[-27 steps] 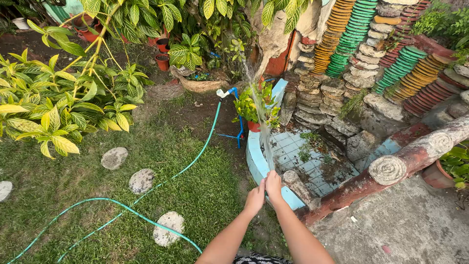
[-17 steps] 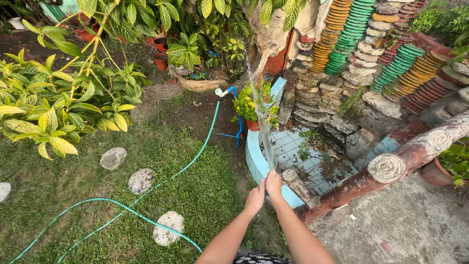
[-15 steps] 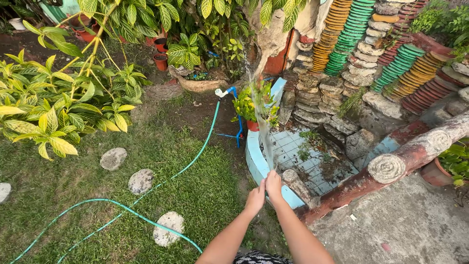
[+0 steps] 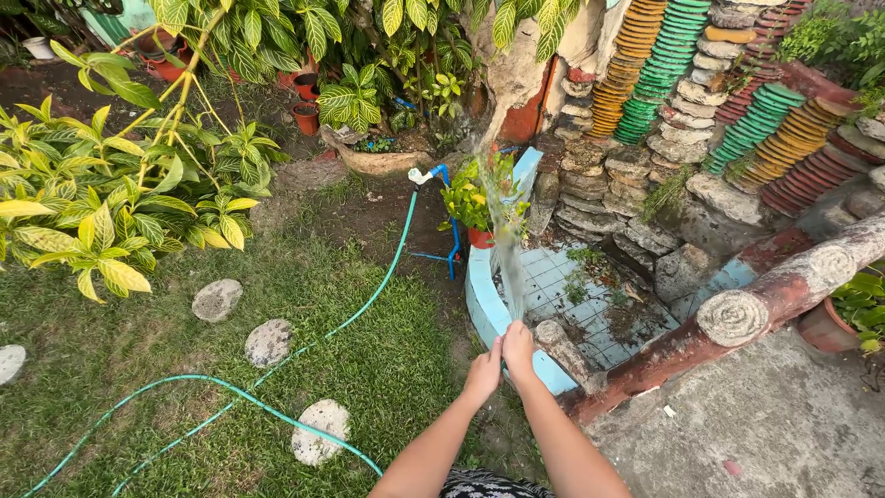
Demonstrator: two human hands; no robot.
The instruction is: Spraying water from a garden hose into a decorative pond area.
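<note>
My left hand (image 4: 482,373) and my right hand (image 4: 518,350) are pressed together near the bottom middle, closed around the end of a green hose (image 4: 369,297). The nozzle itself is hidden between my fingers. A fan of water (image 4: 506,249) leaves my hands and goes up and away. It falls on a yellow-green plant (image 4: 466,198) in a red pot (image 4: 479,238) on the rim of a light blue tiled basin (image 4: 481,309). The hose loops over the grass and runs to a blue tap (image 4: 431,173).
Round stepping stones (image 4: 269,342) lie in the grass on the left, beside leafy shrubs (image 4: 111,212). A stone and tile wall (image 4: 664,120) rises behind the basin. A log-shaped kerb (image 4: 784,290) borders a concrete slab (image 4: 774,424) on the right.
The water jet has dropped: it reached the tree trunk behind the pot before and now lands on the potted plant. My hands have stayed almost where they were.
</note>
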